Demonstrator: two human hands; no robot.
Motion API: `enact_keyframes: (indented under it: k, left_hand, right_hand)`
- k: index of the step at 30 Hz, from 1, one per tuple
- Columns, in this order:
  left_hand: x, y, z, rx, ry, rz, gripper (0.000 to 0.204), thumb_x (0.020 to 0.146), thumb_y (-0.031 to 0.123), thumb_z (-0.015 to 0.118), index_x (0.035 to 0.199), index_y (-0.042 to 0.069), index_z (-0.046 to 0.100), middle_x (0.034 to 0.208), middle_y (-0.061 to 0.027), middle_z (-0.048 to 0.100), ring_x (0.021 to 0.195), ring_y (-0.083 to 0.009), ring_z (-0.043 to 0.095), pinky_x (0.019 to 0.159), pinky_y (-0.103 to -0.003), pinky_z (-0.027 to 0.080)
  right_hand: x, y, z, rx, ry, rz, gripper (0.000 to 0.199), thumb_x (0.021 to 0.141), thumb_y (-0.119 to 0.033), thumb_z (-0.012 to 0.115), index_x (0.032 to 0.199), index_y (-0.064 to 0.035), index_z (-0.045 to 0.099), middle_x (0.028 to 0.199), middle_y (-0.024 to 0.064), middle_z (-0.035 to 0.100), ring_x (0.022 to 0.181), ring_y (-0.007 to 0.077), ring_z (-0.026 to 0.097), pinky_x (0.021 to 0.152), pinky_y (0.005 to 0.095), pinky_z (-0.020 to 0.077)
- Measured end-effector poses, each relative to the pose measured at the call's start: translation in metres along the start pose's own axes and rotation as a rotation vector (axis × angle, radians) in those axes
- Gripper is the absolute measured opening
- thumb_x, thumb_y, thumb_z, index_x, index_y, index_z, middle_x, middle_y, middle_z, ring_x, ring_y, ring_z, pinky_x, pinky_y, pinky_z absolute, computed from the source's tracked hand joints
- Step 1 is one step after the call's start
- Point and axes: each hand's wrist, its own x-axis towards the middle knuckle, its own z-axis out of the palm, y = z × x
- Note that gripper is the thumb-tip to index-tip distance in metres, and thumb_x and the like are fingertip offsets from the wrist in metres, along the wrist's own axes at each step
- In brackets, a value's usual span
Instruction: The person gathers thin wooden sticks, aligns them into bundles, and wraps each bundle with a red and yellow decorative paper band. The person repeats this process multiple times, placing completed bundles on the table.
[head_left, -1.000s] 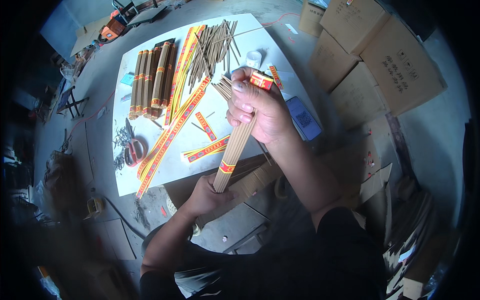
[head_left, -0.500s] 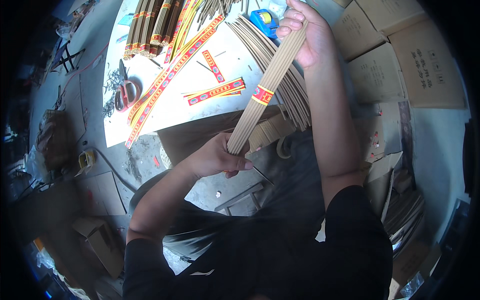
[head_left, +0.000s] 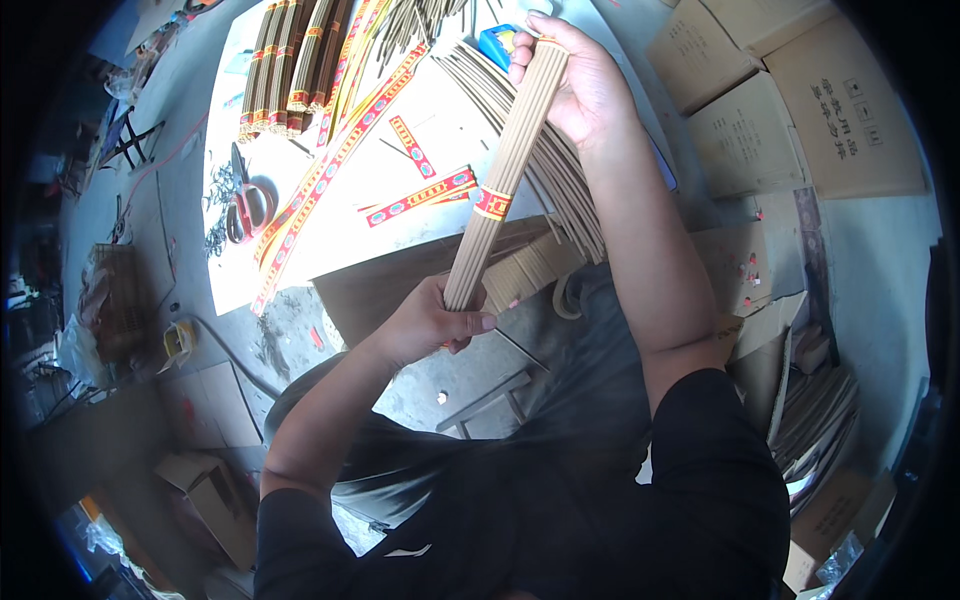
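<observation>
A slanting bundle of brown incense sticks point(head_left: 514, 145) spans my two hands above the table's near edge. Around its middle sits a red and yellow paper band point(head_left: 492, 203). My left hand point(head_left: 418, 325) is closed round the lower end, its thumb lying across the front. At the upper end, my right hand point(head_left: 588, 92) has its fingers curled on the sticks, with a thin band visible near the tip. Loose incense sticks point(head_left: 572, 195) lie fanned on the table just behind the bundle. A blue tape dispenser point(head_left: 495, 46) stands beside my right fingertips, partly hidden.
On the white table point(head_left: 235, 285) lie scissors point(head_left: 250, 210), long red and yellow paper strips point(head_left: 335, 165), shorter strips point(head_left: 420, 195) and several banded incense bundles point(head_left: 272, 80). Cardboard boxes point(head_left: 835, 140) are stacked at right. More sticks point(head_left: 815, 420) fill an open carton at lower right.
My right hand and the bundle's upper end have shifted left, so the bundle stands steeper. My left hand keeps its hold. The whole view has moved slightly.
</observation>
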Motion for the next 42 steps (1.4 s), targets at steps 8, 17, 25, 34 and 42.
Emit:
enact_keyframes:
  k: [8,17,25,34,42]
  left_hand:
    - [0.006,0.003,0.004,-0.085,-0.066,0.081,0.029,0.093,0.012,0.080,0.091,0.008,0.051,0.076,-0.0015,0.056,0.060,-0.0120,0.059,0.054,-0.028,0.048]
    - [0.017,0.014,0.012,0.722,0.641,0.559,0.051,0.103,0.027,0.070,0.134,-0.005,0.045,0.078,-0.0159,0.068,0.070,-0.0223,0.070,0.065,-0.036,0.055]
    - [0.024,0.122,-0.107,0.815,1.204,0.640,0.027,0.099,0.018,0.066,0.104,-0.008,0.060,0.086,-0.0269,0.068,0.078,-0.0422,0.068,0.074,-0.048,0.054]
    - [0.042,0.221,-0.210,1.220,1.425,0.360,0.043,0.095,0.032,0.062,0.112,-0.007,0.068,0.103,-0.0310,0.073,0.099,-0.0436,0.073,0.094,-0.048,0.057]
    - [0.078,0.152,-0.020,0.313,0.659,0.633,0.031,0.102,0.015,0.065,0.121,-0.008,0.066,0.088,-0.0072,0.068,0.073,-0.0103,0.058,0.067,-0.029,0.050]
  right_hand:
    - [-0.043,0.057,0.038,-0.175,-0.007,0.074,0.024,0.099,-0.015,0.071,0.117,-0.0073,0.059,0.084,0.0039,0.060,0.071,0.0149,0.061,0.063,0.0305,0.0520]
    - [-0.046,0.067,0.055,-0.386,0.002,-0.006,0.047,0.103,-0.026,0.068,0.140,-0.0071,0.045,0.106,0.0076,0.057,0.092,0.0173,0.058,0.080,0.0367,0.0511]
    - [-0.043,0.061,0.053,-0.923,0.018,-0.285,0.075,0.102,-0.037,0.070,0.155,0.0048,0.037,0.141,0.0255,0.055,0.126,0.0298,0.062,0.102,0.0413,0.0527]
    - [-0.057,0.049,0.068,-1.025,-0.059,-0.375,0.049,0.102,-0.013,0.070,0.146,0.0008,0.051,0.136,0.0111,0.058,0.116,0.0165,0.063,0.090,0.0313,0.0553]
    - [-0.031,0.055,0.050,-0.660,0.159,-0.187,0.061,0.104,-0.041,0.067,0.136,0.0102,0.054,0.127,0.0223,0.066,0.112,0.0199,0.066,0.089,0.0324,0.0543]
